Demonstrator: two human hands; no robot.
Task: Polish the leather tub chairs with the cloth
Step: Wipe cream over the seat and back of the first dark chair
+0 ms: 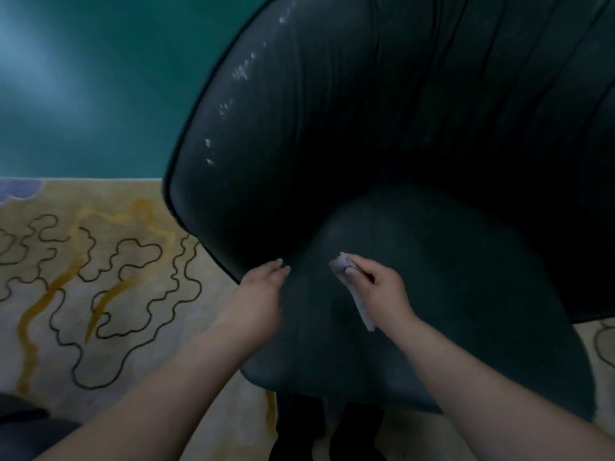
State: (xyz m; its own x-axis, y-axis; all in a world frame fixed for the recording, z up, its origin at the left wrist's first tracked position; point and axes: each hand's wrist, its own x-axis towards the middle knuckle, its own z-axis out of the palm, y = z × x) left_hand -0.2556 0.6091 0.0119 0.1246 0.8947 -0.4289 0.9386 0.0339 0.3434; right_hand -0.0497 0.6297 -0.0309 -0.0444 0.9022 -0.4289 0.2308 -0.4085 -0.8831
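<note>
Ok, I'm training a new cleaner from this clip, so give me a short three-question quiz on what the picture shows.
1. True or false: the cloth is in the left hand.
2. Which part of the tub chair does the cloth's tip meet?
A. the top rim
B. the seat cushion
C. the legs
3. Fill in: the pale flecks lie along the chair back's ____ side in the picture.

Key
1. False: the right hand grips it, while the left hand's fingers rest straight at the cushion's edge.
2. B
3. left
</note>
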